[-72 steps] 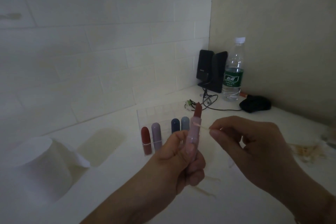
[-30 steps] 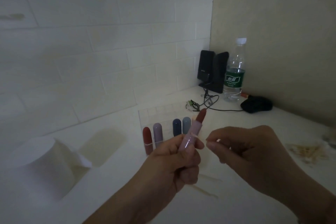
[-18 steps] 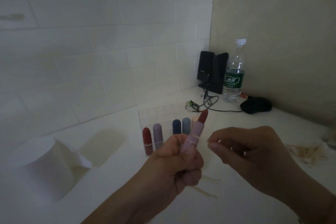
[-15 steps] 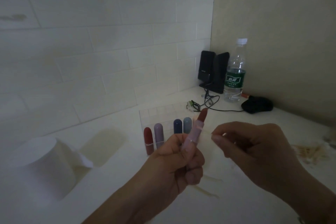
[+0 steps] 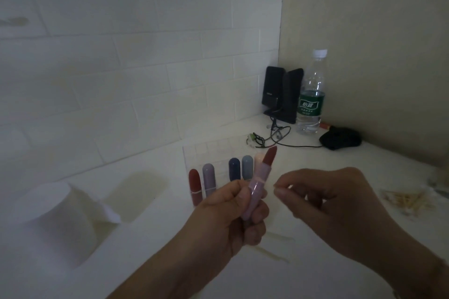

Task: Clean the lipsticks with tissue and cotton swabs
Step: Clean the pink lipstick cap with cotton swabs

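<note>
A person's left hand [image 5: 228, 216] grips an open lipstick [image 5: 258, 184] upright and tilted slightly right, fingers curled round its pale pink case, the dark red bullet bared at the top. Just to its right, the right hand [image 5: 325, 204] has thumb and forefinger pinched together on something thin and pale, likely a swab [image 5: 279, 186], though in the dim light only a sliver of it can be made out, close beside the case. Behind the hands, capped lipsticks stand in a row in a clear rack [image 5: 206, 150] on the white table [image 5: 303, 281]: a red one [image 5: 194, 184], a lilac one [image 5: 209, 177], a navy one [image 5: 234, 168] and a grey-blue one [image 5: 247, 166]. A roll of tissue [image 5: 56, 221] stands at near left. A heap of swabs [image 5: 405, 201] lies at the right edge, and two used ones [image 5: 274, 247] lie on the table below the hands. In the far corner are two black speakers [image 5: 283, 94], a water bottle [image 5: 312, 94], a tangle of cable [image 5: 279, 136] and a black mouse [image 5: 340, 139].
</note>
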A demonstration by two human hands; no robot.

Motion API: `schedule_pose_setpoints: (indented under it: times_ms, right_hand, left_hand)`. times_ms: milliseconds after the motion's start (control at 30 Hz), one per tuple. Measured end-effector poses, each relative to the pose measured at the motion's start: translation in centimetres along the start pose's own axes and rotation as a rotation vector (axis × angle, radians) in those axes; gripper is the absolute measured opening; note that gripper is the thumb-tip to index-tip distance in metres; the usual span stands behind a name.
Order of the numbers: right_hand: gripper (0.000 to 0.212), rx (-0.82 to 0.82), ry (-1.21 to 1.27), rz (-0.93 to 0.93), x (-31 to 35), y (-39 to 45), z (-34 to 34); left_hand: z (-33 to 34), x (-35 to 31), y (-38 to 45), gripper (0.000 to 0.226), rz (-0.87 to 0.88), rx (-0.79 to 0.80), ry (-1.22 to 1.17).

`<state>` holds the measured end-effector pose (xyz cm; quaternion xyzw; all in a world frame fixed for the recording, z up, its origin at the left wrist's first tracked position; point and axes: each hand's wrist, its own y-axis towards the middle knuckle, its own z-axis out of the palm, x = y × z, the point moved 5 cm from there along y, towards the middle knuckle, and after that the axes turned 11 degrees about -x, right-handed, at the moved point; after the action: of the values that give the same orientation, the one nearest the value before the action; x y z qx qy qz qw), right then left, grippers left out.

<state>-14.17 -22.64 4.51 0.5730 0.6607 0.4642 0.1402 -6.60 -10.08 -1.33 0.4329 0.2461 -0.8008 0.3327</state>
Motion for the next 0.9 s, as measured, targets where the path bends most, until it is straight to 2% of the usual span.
schedule_pose_setpoints:
  times_ms: [133, 200, 333, 600, 767, 900]
  right_hand:
    - [0.003, -0.043, -0.009, 0.013, -0.25, -0.04, -0.09]
    - [0.006, -0.011, -0.008, 0.011, -0.20, -0.04, 0.05]
    - [0.003, -0.020, -0.009, 0.024, -0.30, -0.13, 0.23]
    - [0.010, -0.026, 0.012, 0.010, -0.07, -0.05, 0.02]
    - [0.003, -0.016, -0.014, 0.013, -0.28, -0.09, 0.12]
    - [0.003, -0.022, -0.021, 0.025, -0.42, -0.08, 0.02]
  left_hand:
    - [-0.12, -0.06, 0.07, 0.020, -0.042, -0.034, -0.068]
    - [-0.19, -0.10, 0.14, 0.019, -0.058, -0.046, -0.069]
    - [-0.15, -0.25, -0.02, 0.023, -0.009, -0.024, 0.066]
    - [0.03, -0.33, -0.37, 0.029, 0.021, 0.033, 0.166]
    - [0.02, -0.16, -0.18, 0.036, -0.011, 0.032, 0.074]
    - [0.03, -0.16, -0.16, 0.026, -0.025, 0.038, 0.046]
